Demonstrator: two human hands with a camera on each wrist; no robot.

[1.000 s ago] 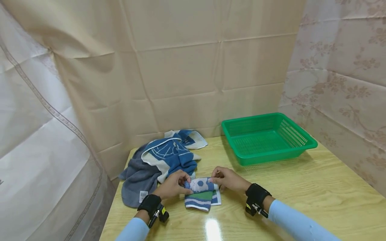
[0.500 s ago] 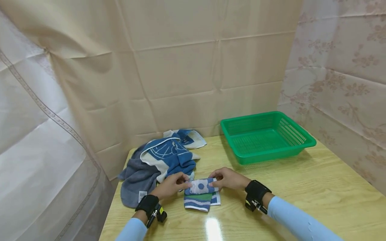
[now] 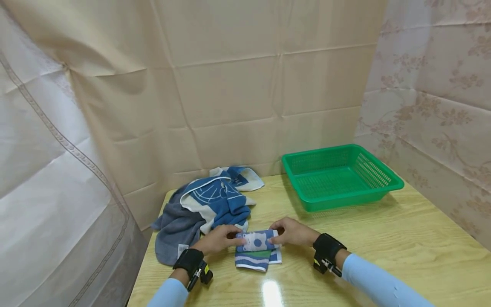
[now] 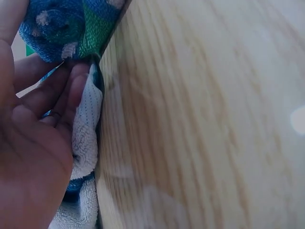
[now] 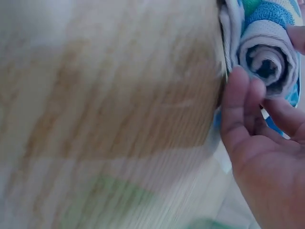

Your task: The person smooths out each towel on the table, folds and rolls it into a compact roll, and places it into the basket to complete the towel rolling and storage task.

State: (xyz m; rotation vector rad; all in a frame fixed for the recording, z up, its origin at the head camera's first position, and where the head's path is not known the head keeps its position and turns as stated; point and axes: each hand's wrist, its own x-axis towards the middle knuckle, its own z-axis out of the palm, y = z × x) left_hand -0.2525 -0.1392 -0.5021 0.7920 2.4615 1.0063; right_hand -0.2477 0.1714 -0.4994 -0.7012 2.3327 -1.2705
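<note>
A small blue, white and green patterned towel [image 3: 256,241] lies partly rolled on the table, its flat striped end [image 3: 251,261] facing me. My left hand [image 3: 218,240] holds the left end of the roll between thumb and fingers. At the opposite end, my right hand [image 3: 295,233] grips it the same way. The right wrist view shows the spiral end of the rolled towel [image 5: 268,64] with fingertips right beneath it. In the left wrist view, fingers reach under the blue-green end of the rolled towel [image 4: 57,28].
Behind my left hand lie a crumpled blue-and-white towel [image 3: 222,200] and a grey towel [image 3: 172,238] in a heap. A green plastic basket [image 3: 341,198] stands at the back right of the wooden table [image 3: 383,247]. Cloth curtains [image 3: 238,85] enclose the back and sides.
The roll has turned slightly toward me and covers more of the green and striped part. Both hands have moved a little nearer with it. The heap and basket stay put.
</note>
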